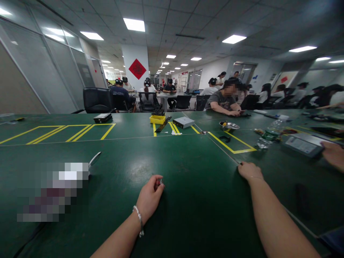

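My left hand (151, 197), with a bracelet on its wrist, rests low over the green table (188, 193). Its thumb and fingers pinch a small shiny thing (160, 181) with a bit of red; its kind is too small to tell. My right hand (251, 172) lies farther right on the table, over the seam between the table tops. Those fingers are curled down, and whatever they hold, if anything, is hidden. A clear plastic bottle (268, 135) with a green label stands beyond my right hand.
A co-worker's hand (333, 154) is at a grey metal box (302, 144) on the right. Farther back are a yellow bin (157, 119), another grey box (184, 122), a metal bowl (229, 125) and a black box (102, 118). A pixelated object (53, 193) lies left. A person (221, 102) sits opposite.
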